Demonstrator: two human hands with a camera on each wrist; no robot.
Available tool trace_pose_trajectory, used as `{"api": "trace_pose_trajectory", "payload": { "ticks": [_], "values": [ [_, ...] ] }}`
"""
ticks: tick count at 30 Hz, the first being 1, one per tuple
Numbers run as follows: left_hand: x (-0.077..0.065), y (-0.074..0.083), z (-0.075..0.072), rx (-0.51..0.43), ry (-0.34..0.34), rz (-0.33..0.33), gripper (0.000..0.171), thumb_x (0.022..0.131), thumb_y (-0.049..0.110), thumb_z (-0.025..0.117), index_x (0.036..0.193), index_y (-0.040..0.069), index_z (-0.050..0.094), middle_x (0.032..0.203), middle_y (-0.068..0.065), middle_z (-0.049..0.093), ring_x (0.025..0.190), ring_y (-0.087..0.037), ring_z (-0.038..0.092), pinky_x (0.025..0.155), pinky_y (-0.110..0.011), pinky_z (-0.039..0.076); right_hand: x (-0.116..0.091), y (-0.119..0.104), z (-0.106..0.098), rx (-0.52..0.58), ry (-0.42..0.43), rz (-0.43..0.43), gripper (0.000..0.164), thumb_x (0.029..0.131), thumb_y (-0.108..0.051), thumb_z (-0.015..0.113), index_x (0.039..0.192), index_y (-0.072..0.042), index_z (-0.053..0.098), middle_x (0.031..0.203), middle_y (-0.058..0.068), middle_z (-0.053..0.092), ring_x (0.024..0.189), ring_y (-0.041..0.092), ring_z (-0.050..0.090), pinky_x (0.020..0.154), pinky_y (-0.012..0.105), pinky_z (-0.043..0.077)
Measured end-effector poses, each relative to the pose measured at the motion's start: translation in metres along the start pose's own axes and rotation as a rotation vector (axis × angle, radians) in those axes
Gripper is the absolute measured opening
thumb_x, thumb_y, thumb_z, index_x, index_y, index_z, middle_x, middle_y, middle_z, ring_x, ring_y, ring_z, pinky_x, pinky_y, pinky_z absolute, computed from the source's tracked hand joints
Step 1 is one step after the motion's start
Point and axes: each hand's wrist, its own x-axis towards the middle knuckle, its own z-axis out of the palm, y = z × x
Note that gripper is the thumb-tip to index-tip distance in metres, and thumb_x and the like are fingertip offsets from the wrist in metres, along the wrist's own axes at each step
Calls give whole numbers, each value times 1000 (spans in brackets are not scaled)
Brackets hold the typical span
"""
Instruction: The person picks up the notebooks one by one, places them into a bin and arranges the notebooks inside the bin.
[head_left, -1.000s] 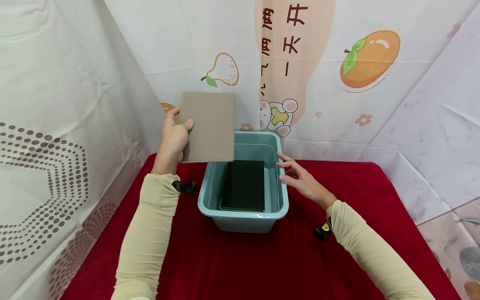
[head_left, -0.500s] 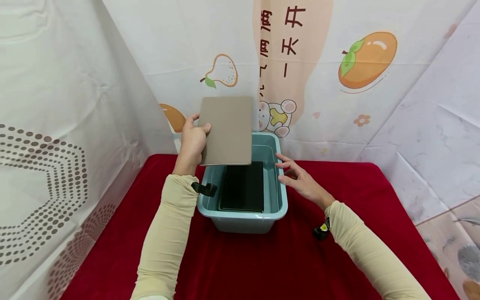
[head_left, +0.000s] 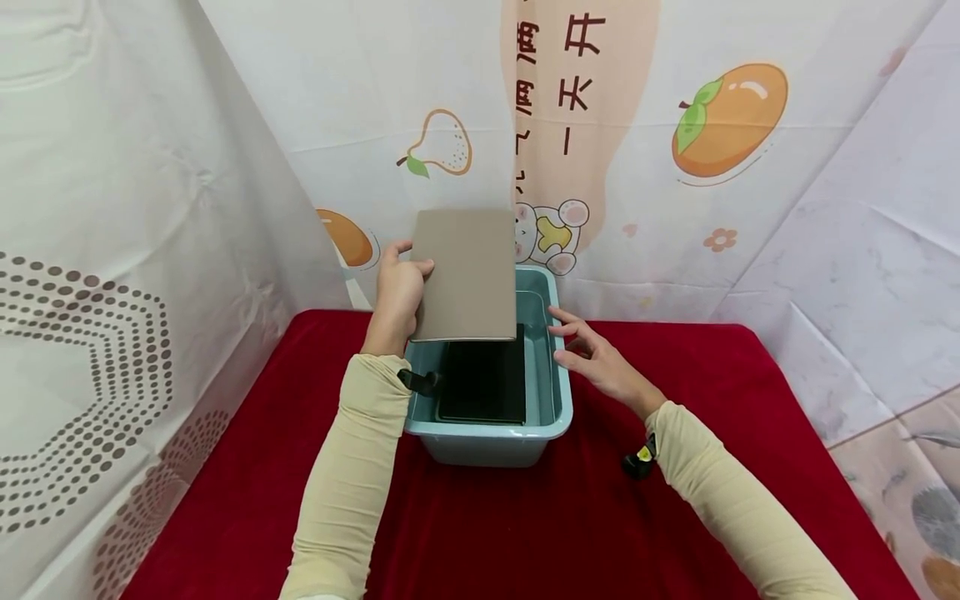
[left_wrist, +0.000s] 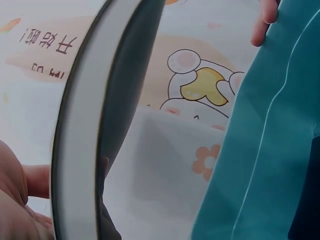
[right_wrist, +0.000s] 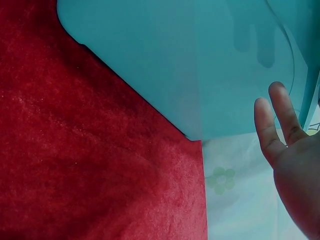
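Observation:
My left hand (head_left: 397,296) grips a taupe hardcover notebook (head_left: 467,275) by its left edge, thumb on the cover. The notebook is held above the back of a blue plastic basin (head_left: 487,431) and hides part of it. In the left wrist view the pale page edges (left_wrist: 82,125) show between its covers. Inside the basin lies a black-covered notebook (head_left: 483,383), its far end covered by the taupe one. My right hand (head_left: 606,367) is at the basin's right rim with fingers spread and slightly bent; the right wrist view shows them beside the basin wall (right_wrist: 150,65).
A red velvet cloth (head_left: 637,517) covers the table under the basin. Close behind hangs a white curtain (head_left: 637,275) printed with fruit and characters, and another pale curtain (head_left: 202,208) borders the left side.
My left hand has carried the taupe notebook rightward and slightly down, from the basin's left side to above it. The right hand stays at the rim.

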Motion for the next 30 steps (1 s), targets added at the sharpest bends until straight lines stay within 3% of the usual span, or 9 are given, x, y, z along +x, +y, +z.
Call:
{"api": "trace_pose_trajectory", "payload": {
  "ticks": [4, 14, 22, 30],
  "values": [
    [2, -4, 8, 15, -2, -2, 55, 103, 14, 52, 155, 20, 37, 148, -12, 49, 129, -31, 53, 110, -52, 43, -1, 1, 0, 3, 5, -3, 41, 102, -27, 61, 142, -22, 50, 169, -11, 25, 120, 32, 56, 101, 45, 48],
    [3, -14, 22, 31, -19, -36, 56, 102, 14, 54, 155, 19, 37, 154, -10, 44, 138, -30, 47, 117, -52, 38, 0, 4, 0, 30, 2, -16, 46, 102, -22, 61, 143, -7, 48, 169, -9, 26, 117, 33, 55, 98, 39, 50],
    [4, -22, 28, 71, -44, -55, 55, 104, 15, 51, 156, 19, 35, 156, -9, 41, 141, -28, 44, 119, -52, 35, 1, 6, 1, 20, 1, -16, 40, 101, -23, 62, 139, -18, 53, 167, -10, 28, 113, 32, 56, 93, 32, 54],
    [7, -31, 34, 135, -62, -53, 56, 103, 14, 50, 156, 17, 32, 161, -10, 34, 147, -28, 36, 123, -52, 31, 2, 6, -1, 21, 4, -25, 40, 101, -24, 62, 140, -20, 53, 167, -10, 29, 110, 31, 57, 93, 33, 53]
  ]
}}
